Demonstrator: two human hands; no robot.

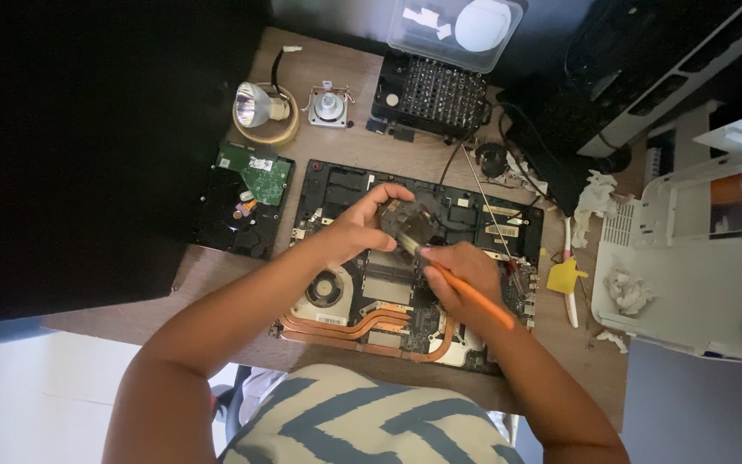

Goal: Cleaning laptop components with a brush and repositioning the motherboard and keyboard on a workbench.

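Left hand [361,225] curled around a small dark cooling fan [407,222], fingers clamped on its edges, lifted just above the opened laptop [337,185]. Right hand [461,277] pinching an orange-handled brush [465,292], tip touching the fan's near edge.

Around: one fan still seated in the laptop's lower left [326,288], copper heat pipes [362,325] running along the near edge. Bare hard drive with green circuit board [246,199] just left of the laptop. One projector lamp [261,107] and one small motor [329,106] at the desk's far edge. Black bit set [431,94] behind the laptop, clear plastic box [455,30] beyond it. Yellow pry tool [565,277] and crumpled tissues [594,199] to the right, then a white opened housing [697,258]. Tangle of black cables [543,163] at the laptop's far right corner.

Room: desk crowded on far and right sides; narrow bare strip of wood [216,288] left of the laptop toward the near edge. Dark panel [70,155] closing off the left.
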